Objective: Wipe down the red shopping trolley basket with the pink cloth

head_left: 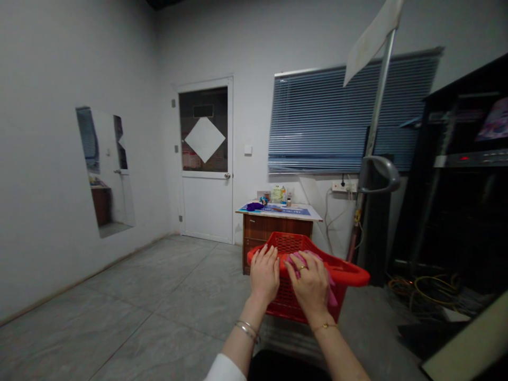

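A red plastic basket [346,273] with a latticed wall is held up in front of me at waist height. My left hand [264,275] lies on its near rim with the fingers stretched forward and flat. My right hand [310,283] rests on the same rim beside it, its fingers pressed onto a pink cloth [332,294] that drapes over the rim and hangs down the basket's side. The inside of the basket is hidden from here.
A wooden desk [278,225] with bottles and small items stands against the far wall under a blue blind [337,121]. A white door [206,164] is to its left. A metal stand [373,159], a dark cabinet [456,185] and floor cables [420,288] fill the right.
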{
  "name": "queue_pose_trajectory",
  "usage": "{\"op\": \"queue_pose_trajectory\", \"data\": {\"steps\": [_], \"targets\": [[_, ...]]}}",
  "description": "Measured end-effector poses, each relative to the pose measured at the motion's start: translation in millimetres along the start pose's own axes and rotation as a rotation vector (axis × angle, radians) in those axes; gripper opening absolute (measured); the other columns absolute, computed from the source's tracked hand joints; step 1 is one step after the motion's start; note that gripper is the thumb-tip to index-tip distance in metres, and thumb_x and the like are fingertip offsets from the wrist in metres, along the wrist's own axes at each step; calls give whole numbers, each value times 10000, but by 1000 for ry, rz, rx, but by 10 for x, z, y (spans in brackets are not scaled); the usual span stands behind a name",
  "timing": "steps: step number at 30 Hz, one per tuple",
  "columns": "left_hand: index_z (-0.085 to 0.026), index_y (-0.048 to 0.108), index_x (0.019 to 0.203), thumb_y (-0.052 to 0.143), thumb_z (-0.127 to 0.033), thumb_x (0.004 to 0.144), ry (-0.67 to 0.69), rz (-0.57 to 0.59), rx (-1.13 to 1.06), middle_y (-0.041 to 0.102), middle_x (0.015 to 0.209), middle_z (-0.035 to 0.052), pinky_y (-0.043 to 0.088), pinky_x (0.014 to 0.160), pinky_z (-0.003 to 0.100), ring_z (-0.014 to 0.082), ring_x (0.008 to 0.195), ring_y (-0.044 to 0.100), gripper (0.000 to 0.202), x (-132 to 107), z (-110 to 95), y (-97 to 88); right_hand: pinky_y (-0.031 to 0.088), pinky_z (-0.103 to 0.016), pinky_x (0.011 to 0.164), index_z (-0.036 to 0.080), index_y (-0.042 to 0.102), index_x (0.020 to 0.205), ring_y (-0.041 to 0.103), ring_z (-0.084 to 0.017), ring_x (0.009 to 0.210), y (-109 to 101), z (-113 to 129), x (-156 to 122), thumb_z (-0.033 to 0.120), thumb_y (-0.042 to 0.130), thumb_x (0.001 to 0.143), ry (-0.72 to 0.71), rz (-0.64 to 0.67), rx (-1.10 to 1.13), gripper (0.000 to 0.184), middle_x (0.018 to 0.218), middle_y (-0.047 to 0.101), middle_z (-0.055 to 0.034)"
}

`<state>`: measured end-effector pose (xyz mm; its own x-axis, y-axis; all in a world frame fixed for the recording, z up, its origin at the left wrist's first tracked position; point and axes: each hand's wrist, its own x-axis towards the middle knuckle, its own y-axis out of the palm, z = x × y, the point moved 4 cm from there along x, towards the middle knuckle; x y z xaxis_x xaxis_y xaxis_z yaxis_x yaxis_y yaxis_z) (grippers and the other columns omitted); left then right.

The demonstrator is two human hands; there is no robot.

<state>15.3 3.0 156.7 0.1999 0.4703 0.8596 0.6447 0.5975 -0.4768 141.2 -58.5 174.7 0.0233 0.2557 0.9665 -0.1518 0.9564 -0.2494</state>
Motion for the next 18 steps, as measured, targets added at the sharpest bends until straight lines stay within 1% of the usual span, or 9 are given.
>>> {"op": "queue_pose_trajectory", "data": {"steps": [2, 3, 5, 7, 11, 13, 15, 16, 18], "targets": [[-199, 581, 1284, 420, -184, 969, 9, 15, 14, 624, 1313, 72, 402, 1081, 492, 237, 1310, 481, 354, -5, 18, -1, 429, -390, 963, 224, 716, 1002, 536, -224, 1067, 30, 82, 10, 329, 582, 887, -14, 5, 7, 206, 1076, 679, -67], [-202, 575, 1292, 424, -191, 971, 18, 24, 20, 621, 1319, 68, 404, 1083, 487, 233, 1313, 479, 355, -9, 29, 1, 429, -388, 969, 221, 714, 1010, 539, -220, 1062, 28, 79, 10, 318, 576, 891, -19, 6, 14, 206, 1076, 682, -66], [-209, 563, 1308, 430, -210, 975, 37, 35, 28, 611, 1333, 62, 410, 1082, 479, 229, 1320, 472, 358, -17, 50, 5, 432, -376, 973, 217, 710, 1029, 550, -206, 1048, -3, -17, -2, 298, 556, 902, -25, 11, 33, 216, 1079, 685, -63], [-214, 553, 1320, 427, -221, 980, 52, 34, 31, 597, 1350, 60, 411, 1083, 479, 230, 1334, 456, 362, -22, 63, 4, 439, -359, 962, 213, 707, 1046, 563, -196, 1030, -66, -217, -28, 306, 547, 907, -13, 12, 48, 232, 1081, 687, -61], [-203, 553, 1320, 422, -223, 984, 50, 23, 29, 575, 1375, 61, 390, 1104, 482, 226, 1347, 439, 361, -18, 59, 0, 446, -342, 929, 188, 714, 1032, 581, -190, 966, -229, -708, -93, 359, 528, 916, 83, -43, 14, 278, 1031, 694, -69], [-204, 560, 1312, 420, -222, 985, 39, 18, 20, 581, 1368, 60, 382, 1110, 488, 223, 1337, 451, 356, -11, 46, 0, 442, -342, 925, 178, 707, 1058, 581, -194, 958, -271, -841, -108, 383, 510, 923, 120, -58, -7, 316, 1027, 692, -79], [-211, 571, 1299, 422, -215, 982, 25, 9, 14, 591, 1356, 59, 378, 1111, 498, 224, 1331, 458, 350, -4, 34, 3, 437, -345, 920, 164, 684, 1119, 576, -201, 967, -264, -845, -102, 390, 499, 927, 138, -68, -31, 350, 1037, 690, -92], [-211, 576, 1293, 424, -210, 980, 18, 6, 12, 595, 1352, 59, 377, 1111, 502, 224, 1332, 457, 348, -1, 29, 7, 435, -347, 920, 156, 673, 1142, 574, -204, 972, -243, -798, -92, 385, 497, 927, 137, -75, -42, 360, 1041, 689, -97], [-202, 584, 1281, 428, -199, 975, 15, 8, 14, 599, 1347, 63, 377, 1110, 505, 226, 1336, 452, 344, 2, 22, 19, 435, -353, 924, 151, 670, 1139, 571, -205, 978, -167, -625, -61, 362, 496, 928, 102, -80, -41, 346, 1042, 689, -100]]}}
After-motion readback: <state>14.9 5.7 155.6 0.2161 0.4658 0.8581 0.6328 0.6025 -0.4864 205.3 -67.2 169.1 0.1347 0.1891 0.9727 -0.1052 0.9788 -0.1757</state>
